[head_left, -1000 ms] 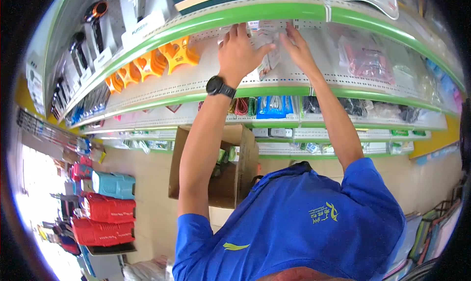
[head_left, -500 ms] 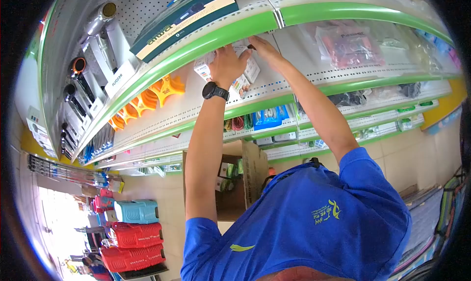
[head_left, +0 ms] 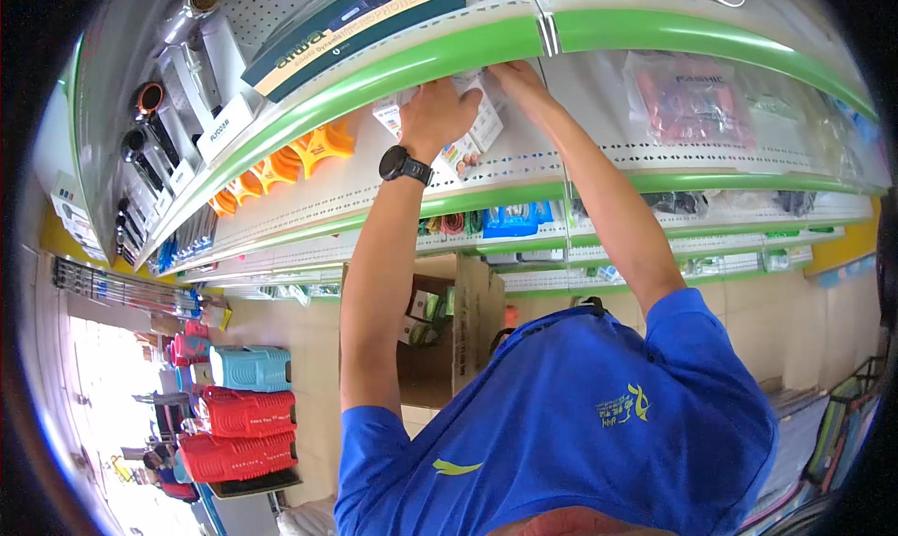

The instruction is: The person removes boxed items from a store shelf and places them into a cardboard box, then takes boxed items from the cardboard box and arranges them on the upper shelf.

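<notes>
My left hand [head_left: 437, 115], with a black watch on its wrist, lies over small white boxes [head_left: 485, 129] grouped on the shelf beneath the upper green edge. Its thumb stands apart from the fingers, whose tips are partly covered by that edge. To the right, my right hand [head_left: 520, 85] reaches in behind the boxes with fingers stretched forward. Its fingertips go out of sight under the green edge, so I cannot tell whether they grip a box. Coloured print shows on the front of a lower box [head_left: 456, 154].
Orange star-shaped items [head_left: 323, 149] stand left of the boxes, and pink bagged goods [head_left: 692, 101] lie to the right. Overhead is a dark green aiwa box [head_left: 355, 31]. An open cardboard carton [head_left: 470, 321] holding small packages is below. Red cases [head_left: 245, 412] stand at lower left.
The view has shifted slightly. Both hands stay at the white boxes; my right hand sits a little further from the left one, and more of the boxes shows between them.
</notes>
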{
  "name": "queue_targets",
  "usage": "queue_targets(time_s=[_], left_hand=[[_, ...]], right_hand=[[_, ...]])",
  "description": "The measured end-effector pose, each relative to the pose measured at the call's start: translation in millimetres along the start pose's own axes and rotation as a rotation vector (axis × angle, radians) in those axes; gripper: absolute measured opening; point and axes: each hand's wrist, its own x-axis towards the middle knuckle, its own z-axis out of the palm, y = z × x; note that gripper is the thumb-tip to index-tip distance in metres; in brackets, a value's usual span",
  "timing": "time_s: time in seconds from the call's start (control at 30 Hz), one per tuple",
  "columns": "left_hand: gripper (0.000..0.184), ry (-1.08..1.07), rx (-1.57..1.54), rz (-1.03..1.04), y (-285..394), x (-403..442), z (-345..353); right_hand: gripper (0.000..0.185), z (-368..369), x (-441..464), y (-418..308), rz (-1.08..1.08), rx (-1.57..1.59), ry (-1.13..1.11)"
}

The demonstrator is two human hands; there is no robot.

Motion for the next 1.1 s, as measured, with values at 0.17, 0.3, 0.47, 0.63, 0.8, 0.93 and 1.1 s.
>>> queue_targets(time_s=[0.17, 0.3, 0.47, 0.63, 0.8, 0.93, 1.1], left_hand=[[0.086, -0.021, 0.013, 0.128, -9, 9, 3], [0.087, -0.007, 0.007, 0.191, -16, 10, 4], [0.082, 0.064, 0.090, 0.199, -15, -9, -12], [0.074, 0.403, 0.077, 0.223, -20, -78, -53], [0.082, 0.446, -0.019, 0.010, -47, -201, -75], [0.080, 0.349, 0.008, -0.343, -112, -290, -39], [0.075, 0.103, 0.054, -0.665, -202, -387, 48]], right_hand=[[0.069, -15, 6, 10, -0.137, -0.108, -0.022], [0.079, -24, 0, -2, -0.165, -0.183, -0.104], [0.063, -15, -14, -15, -0.188, -0.187, -0.099], [0.061, -4, 9, -8, -0.516, -0.482, -0.084], [0.062, 25, 11, -21, -0.668, -0.913, -0.072], [0.069, 68, 2, -74, -0.145, -0.778, -0.235], [0.078, 78, 43, -46, -0.319, -1.264, -0.217]])
